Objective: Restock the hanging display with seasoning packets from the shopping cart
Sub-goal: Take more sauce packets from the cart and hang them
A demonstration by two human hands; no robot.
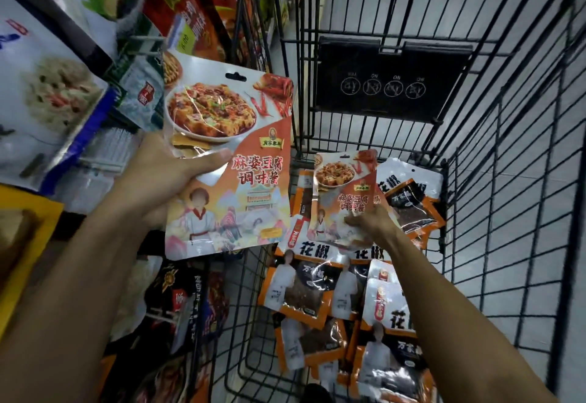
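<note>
While the left hand clamps a glossy orange-and-white seasoning packet printed with a dish of tofu in red sauce, thumb laid across its front and fingers hidden behind, that packet stands upright at about ten o'clock from the frame's middle, outside the cart and just in front of the shelf goods. At four o'clock from it, the right hand pinches the lower part of a second packet of the same print, held upright over the load in the black wire shopping cart. The two hands are well apart, each closed on its own packet. Below the second packet, from five to seven o'clock, flat orange-and-black pouches with clear windows showing dark spice overlap in a heap on the cart floor. At twelve o'clock, on the cart's far wall, hangs a black plastic flap with four white round icons. At nine o'clock the hanging display of white and blue food pouches is blurred; red boxes show at eleven o'clock and dark packets at seven o'clock.
</note>
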